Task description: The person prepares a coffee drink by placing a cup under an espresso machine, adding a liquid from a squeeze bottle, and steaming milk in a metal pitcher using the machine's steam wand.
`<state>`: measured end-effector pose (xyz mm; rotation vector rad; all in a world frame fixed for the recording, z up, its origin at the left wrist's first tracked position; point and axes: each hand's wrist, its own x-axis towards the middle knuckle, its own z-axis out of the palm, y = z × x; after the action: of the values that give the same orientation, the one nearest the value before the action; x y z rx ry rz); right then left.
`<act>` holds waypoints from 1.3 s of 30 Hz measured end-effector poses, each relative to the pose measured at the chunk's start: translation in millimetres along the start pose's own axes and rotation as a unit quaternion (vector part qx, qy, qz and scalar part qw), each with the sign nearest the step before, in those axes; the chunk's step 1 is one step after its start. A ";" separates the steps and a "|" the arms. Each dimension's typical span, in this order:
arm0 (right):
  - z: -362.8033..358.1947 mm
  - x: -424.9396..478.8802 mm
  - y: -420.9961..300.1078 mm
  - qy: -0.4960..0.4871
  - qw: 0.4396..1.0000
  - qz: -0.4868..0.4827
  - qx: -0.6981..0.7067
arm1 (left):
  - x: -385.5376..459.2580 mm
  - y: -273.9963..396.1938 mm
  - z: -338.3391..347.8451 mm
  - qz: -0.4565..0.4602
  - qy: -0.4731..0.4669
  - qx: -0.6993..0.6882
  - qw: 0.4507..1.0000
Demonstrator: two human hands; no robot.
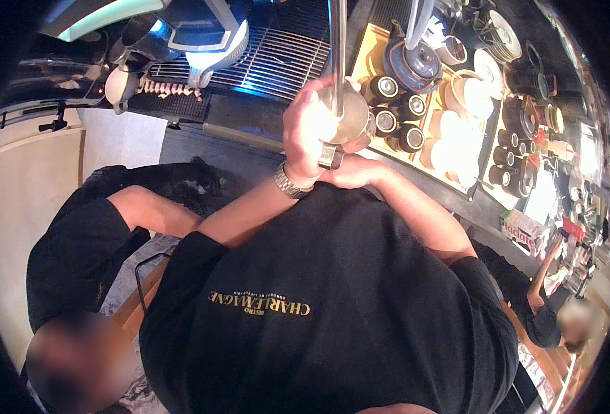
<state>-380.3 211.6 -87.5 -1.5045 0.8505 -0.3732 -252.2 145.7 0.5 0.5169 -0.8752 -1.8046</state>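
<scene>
A round metal pitcher (347, 116) is upright at the top centre, with a shiny metal tube (338, 52) reaching down into its mouth. My left hand (305, 116), with a metal watch on its wrist, is closed around the pitcher's left side. The pitcher's metal handle (330, 157) points towards me. My right hand (354, 168) is low beside the handle and my left wrist. Skin also shows at the pitcher's right side; the right hand's fingers are mostly hidden, so its grip cannot be told. The pitcher's contents are unclear.
A metal drip grate (279, 57) and a white cup (119, 85) are at upper left. On the right, a wooden tray (364, 54) bears a blue teapot (418, 64), dark jars (385, 121) and white cups. One person (77, 264) stands close at left, another (543, 315) farther right.
</scene>
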 end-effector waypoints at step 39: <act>-7.6 -46.7 -27.1 0.036 0.924 0.113 0.362 | -3.7 1.0 7.1 -0.020 0.012 -0.004 1.000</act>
<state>-409.1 236.5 -48.5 -0.7017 0.8100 -0.5053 -255.0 151.2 5.6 0.5538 -0.8457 -1.8339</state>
